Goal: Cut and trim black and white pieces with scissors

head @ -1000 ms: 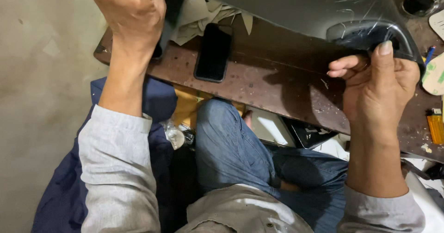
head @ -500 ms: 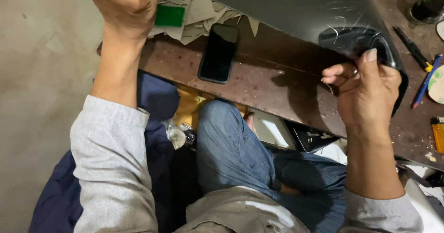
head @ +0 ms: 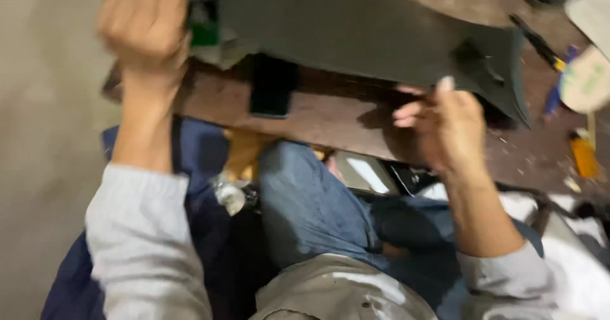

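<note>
Concrete floor (head: 44, 136) grey and matt at left, everything smeared by motion. Nearest, pale grey sleeves and a blue denim knee (head: 305, 199), soft and creased, tucked under the bench (head: 330, 120). Brown bench top, worn and speckled with crumbs of debris, edge running slantwise across the view.

At that edge, right hand (head: 445, 120): thumb up against the sheet (head: 381, 34), fingers curled below its near rim, pinching it. Half a second back sat right beneath the moulded corner recess; now left of that recess, so either slid along the rim or the sheet shifted right through the grip. Left hand (head: 146, 24) raised higher, closed into a fist at the sheet's left end; too blurred to tell whether anything is clamped inside.

Sheet itself dark grey, smooth, faintly glossy, thin yet stiff enough to keep its curve, lifted off the bench between both hands. Earlier clear of the phone (head: 272, 86); now overhanging the top of that flat black slab. Suggests repositioning under way, not a settled hold.

Beyond, a green block (head: 204, 33) by the fist; far right, a pale round disc (head: 588, 78), a blue pen (head: 559, 72) and a small orange stub (head: 583, 156).
</note>
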